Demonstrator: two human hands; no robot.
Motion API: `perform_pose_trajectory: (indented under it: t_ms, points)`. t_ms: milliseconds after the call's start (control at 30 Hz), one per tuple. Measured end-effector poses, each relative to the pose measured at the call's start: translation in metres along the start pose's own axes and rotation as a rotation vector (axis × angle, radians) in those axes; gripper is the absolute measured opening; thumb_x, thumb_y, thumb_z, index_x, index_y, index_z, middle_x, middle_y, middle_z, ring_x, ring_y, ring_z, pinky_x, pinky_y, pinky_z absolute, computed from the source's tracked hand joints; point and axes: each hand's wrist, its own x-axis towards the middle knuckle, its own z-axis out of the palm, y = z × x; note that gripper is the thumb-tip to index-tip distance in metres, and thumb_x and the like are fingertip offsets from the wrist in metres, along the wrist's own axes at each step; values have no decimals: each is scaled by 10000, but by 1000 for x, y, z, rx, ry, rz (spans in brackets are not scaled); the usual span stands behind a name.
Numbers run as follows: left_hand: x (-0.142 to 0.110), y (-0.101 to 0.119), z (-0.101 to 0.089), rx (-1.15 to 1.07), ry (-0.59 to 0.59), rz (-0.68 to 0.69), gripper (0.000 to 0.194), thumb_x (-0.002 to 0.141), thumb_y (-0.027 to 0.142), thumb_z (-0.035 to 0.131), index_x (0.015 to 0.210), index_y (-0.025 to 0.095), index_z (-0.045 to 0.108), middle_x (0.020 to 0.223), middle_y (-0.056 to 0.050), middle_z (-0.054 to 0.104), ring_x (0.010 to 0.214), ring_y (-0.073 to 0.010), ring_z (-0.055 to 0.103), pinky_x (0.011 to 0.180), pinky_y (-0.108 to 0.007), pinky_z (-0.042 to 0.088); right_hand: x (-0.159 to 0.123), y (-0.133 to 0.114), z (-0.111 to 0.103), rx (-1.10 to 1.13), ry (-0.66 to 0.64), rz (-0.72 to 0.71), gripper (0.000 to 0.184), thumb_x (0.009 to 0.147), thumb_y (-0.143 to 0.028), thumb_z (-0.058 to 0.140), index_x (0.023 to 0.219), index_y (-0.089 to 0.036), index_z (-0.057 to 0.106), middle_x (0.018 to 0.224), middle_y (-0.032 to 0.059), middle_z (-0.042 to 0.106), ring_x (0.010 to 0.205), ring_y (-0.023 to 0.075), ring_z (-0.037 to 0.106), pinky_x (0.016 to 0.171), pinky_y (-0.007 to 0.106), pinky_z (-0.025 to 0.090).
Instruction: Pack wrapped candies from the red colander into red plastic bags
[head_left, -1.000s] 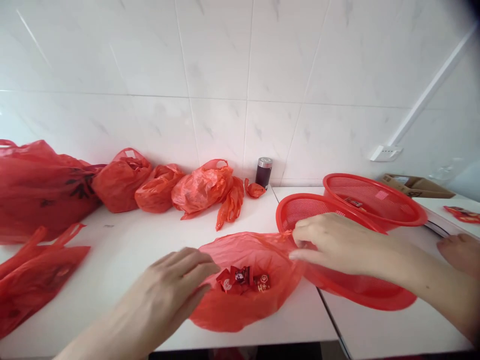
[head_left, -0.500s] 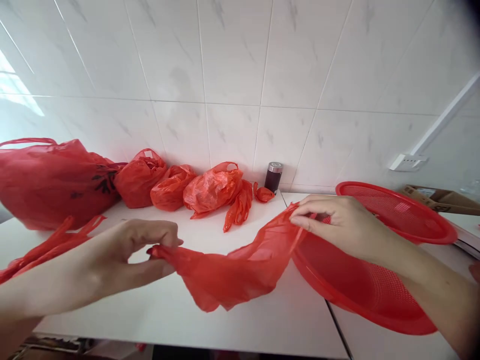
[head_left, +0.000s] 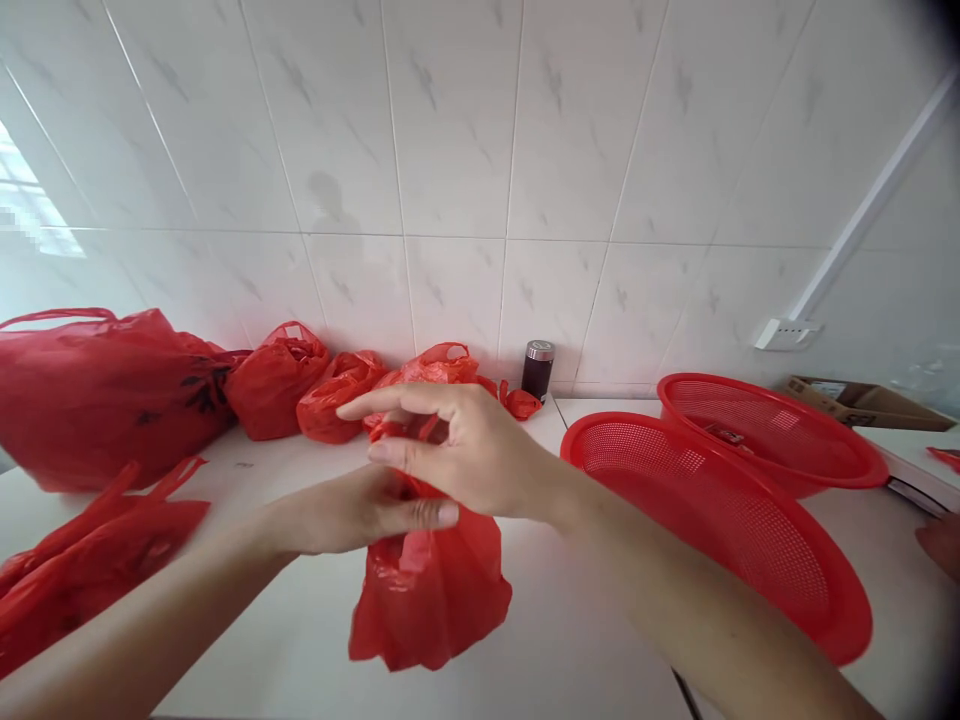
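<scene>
A small red plastic bag (head_left: 431,590) hangs bunched above the white counter (head_left: 585,650), held at its top by both hands. My left hand (head_left: 352,512) grips the gathered neck from the left, fingers closed around the plastic. My right hand (head_left: 450,445) crosses over the bag's top, its thumb and fingers pinching the handles while the index finger points left. The bag's contents are hidden inside the plastic.
Two red mesh baskets, one near (head_left: 720,530) and one far (head_left: 772,430), lie at the right. Several filled red bags (head_left: 105,385) line the tiled wall, and a flat red bag (head_left: 82,560) lies at left. A dark jar (head_left: 537,368) stands by the wall. Another person's hand (head_left: 941,545) shows at the right edge.
The bag was open on the counter with wrapped sweets showing, then stretched by its handles. Now both hands have come together and the bag hangs gathered and closed.
</scene>
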Motion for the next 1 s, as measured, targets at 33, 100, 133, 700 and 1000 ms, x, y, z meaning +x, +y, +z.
perform_pose_trajectory:
  t_ms: [33, 100, 133, 700, 1000]
  points:
    - [1, 0, 2, -94, -101, -72, 246, 774, 337, 620, 586, 179, 603, 499, 72, 497, 483, -87, 520, 464, -190, 413, 1, 4, 4, 11, 3, -15, 273, 910, -199, 555, 1150, -300, 637, 1101, -29, 664, 1016, 128, 612, 911, 320, 494]
    - [4, -2, 1, -304, -169, -204, 339, 880, 351, 475, 603, 181, 568, 522, 70, 464, 484, -76, 490, 478, -189, 392, -1, 19, 4, 4, 40, 1, 330, 895, -242, 590, 1217, -313, 586, 1186, -13, 623, 1079, 144, 578, 947, 347, 473]
    - [6, -5, 0, -386, -128, -240, 342, 892, 381, 463, 636, 180, 568, 547, 66, 474, 494, -77, 491, 486, -192, 391, -3, 29, 3, 2, 59, 43, 353, 881, -265, 613, 1229, -306, 570, 1198, -1, 610, 1085, 153, 570, 945, 355, 472]
    - [3, -26, -10, 91, -258, 90, 178, 800, 136, 585, 888, 214, 719, 866, -25, 713, 791, -174, 633, 660, -255, 484, -38, 65, 30, 264, 225, 162, 213, 976, -347, 460, 1127, -249, 575, 1028, 21, 643, 984, 147, 600, 903, 325, 461]
    - [-2, -52, 31, 685, 345, 453, 395, 642, -66, 353, 857, 202, 548, 894, -12, 635, 710, -125, 582, 598, -223, 421, -48, 104, 53, 722, 102, 281, 274, 965, -424, 474, 1114, -253, 628, 1030, 16, 632, 963, 156, 588, 912, 314, 439]
